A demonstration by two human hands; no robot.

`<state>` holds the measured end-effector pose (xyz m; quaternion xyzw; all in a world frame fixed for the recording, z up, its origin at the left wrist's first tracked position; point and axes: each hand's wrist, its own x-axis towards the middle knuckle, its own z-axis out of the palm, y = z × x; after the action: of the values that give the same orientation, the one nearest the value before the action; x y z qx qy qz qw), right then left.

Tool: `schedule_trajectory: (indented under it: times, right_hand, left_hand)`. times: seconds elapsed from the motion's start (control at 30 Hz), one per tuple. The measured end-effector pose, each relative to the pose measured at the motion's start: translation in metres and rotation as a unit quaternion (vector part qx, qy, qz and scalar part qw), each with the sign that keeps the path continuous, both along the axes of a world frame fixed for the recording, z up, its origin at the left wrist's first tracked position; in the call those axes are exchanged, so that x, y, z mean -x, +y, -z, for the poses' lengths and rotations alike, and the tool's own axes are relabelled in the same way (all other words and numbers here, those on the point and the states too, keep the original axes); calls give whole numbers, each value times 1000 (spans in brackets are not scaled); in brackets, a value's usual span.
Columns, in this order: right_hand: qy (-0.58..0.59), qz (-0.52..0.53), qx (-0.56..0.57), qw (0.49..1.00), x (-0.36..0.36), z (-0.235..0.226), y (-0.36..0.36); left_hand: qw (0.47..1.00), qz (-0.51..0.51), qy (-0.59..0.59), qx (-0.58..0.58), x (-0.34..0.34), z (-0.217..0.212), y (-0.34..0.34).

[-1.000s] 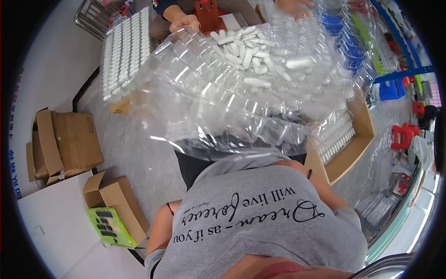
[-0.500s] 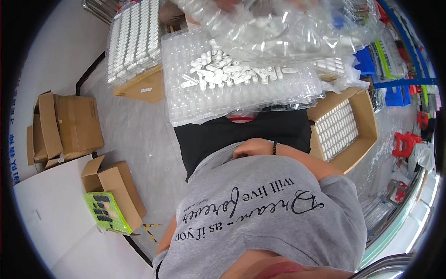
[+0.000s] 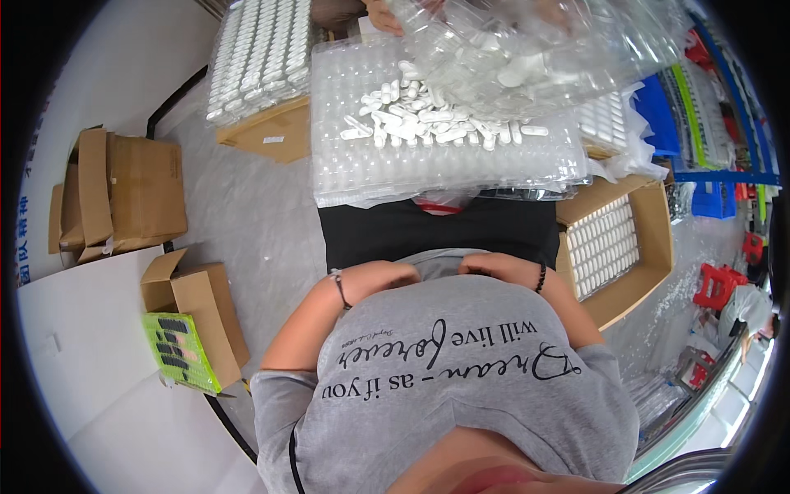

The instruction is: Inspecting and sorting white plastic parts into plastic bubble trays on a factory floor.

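My left hand (image 3: 387, 277) and my right hand (image 3: 494, 264) are at the front hem of my grey T-shirt (image 3: 436, 329), one on each side. Their fingers curl in at the cloth; the fingertips are partly hidden by the shirt's bulge. Black trousers (image 3: 370, 226) show beyond the hem. Past my lap lies a stack of clear plastic blister trays (image 3: 346, 171), with a loose heap of small white oblong pieces (image 3: 436, 115) on top. A crumpled clear plastic bag (image 3: 527, 66) hangs over the heap's far side, next to another person's hand (image 3: 384, 16).
Filled trays of white pieces (image 3: 259, 58) sit on a carton at the far left. An open cardboard box (image 3: 650, 272) with packed white pieces stands at my right. More cartons (image 3: 144, 189) stand at left. Red stools (image 3: 717, 286) and blue bins (image 3: 713, 200) are farther right.
My left hand has come into view at the shirt hem. My right hand has shifted right. The plastic bag over the heap has moved, and another person's hand shows more clearly beside it.
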<state>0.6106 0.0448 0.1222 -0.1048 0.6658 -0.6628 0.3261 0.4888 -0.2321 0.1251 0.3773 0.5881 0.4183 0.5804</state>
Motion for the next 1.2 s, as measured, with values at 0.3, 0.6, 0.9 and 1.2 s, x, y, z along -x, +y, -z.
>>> schedule_trajectory:
  times: [0.3,0.6,0.9,1.2]
  right_hand:
    - [40,92,-58,993,-18,9,-8]
    - [201,0,-194,960,5,15,-18]
    - [202,-4,-141,969,0,19,-13]
    - [205,-75,-119,969,25,24,-29]
  left_hand:
    - [954,96,277,-68,-7,10,32]
    - [928,80,331,-148,-9,0,55]
    - [994,64,69,-49,4,4,36]
    - [993,-119,9,-9,-20,13,-8]
